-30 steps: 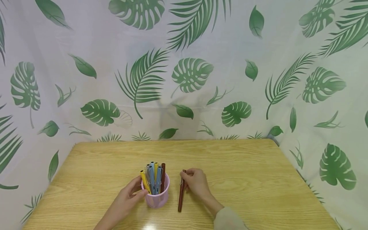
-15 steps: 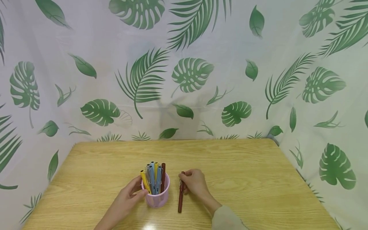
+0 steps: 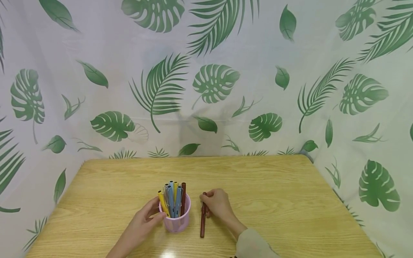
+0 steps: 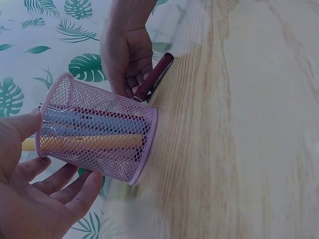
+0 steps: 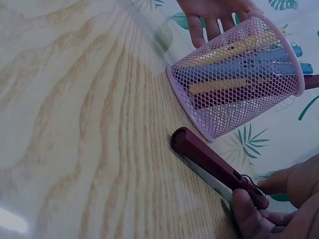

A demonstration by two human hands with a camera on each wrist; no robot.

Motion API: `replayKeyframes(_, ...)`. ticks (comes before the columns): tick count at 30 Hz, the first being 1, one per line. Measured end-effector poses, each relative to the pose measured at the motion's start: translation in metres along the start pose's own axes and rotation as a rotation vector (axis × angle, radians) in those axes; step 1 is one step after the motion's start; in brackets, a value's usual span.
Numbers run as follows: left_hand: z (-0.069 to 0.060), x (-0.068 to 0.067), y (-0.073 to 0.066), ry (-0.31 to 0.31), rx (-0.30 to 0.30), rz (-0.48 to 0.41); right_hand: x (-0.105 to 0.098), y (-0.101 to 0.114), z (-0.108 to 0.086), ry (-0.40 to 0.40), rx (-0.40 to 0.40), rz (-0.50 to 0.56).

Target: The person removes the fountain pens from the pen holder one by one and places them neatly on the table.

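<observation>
A pink mesh pen cup (image 3: 176, 225) stands upright on the table, holding several pens in yellow, blue, grey and dark red. My left hand (image 3: 142, 223) holds the cup at its left side. In the left wrist view the thumb (image 4: 26, 124) lies at the rim and the other fingers curve along the mesh. To the right of the cup, my right hand (image 3: 220, 207) pinches a dark red pen (image 3: 202, 225) at its clip end between thumb and fingers. The pen's other end (image 5: 182, 139) points toward me, at the table surface; whether the whole pen lies flat I cannot tell.
The light wood-grain table (image 3: 274, 193) reaches back to a white cloth wall (image 3: 258, 82) printed with green leaves. More of that cloth hangs at both sides. A bright light reflection shows on the table's near part.
The right hand has shifted slightly to the left and the pen's clip end has moved a little left and toward me. The left hand and cup stay put.
</observation>
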State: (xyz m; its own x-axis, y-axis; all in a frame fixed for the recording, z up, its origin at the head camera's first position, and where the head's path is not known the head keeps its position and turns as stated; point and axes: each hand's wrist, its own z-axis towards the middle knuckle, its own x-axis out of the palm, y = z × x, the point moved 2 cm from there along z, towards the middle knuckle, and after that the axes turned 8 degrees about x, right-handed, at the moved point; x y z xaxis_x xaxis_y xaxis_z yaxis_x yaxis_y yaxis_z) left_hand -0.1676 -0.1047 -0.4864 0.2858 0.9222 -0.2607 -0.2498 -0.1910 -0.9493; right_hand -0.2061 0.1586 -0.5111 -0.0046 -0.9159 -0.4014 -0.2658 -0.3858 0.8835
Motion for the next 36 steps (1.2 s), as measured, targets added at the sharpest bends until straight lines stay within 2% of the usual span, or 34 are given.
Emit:
replayKeyframes(7,-0.001,0.0,-0.001,-0.002,-0.002,0.019,0.002,0.0,0.0,-0.003,0.007,0.007)
replayKeyframes(15,-0.001,0.0,0.001,-0.006,0.011,0.002,0.003,0.0,0.0,-0.015,-0.001,-0.007)
replayKeyframes(24,-0.001,0.0,0.0,-0.009,0.009,-0.001,0.0,0.007,-0.006,-0.133,-0.092,-0.058)
replayKeyframes(36,0.0,0.0,0.001,-0.005,-0.004,-0.015,-0.009,0.037,-0.017,-0.096,-0.172,0.114)
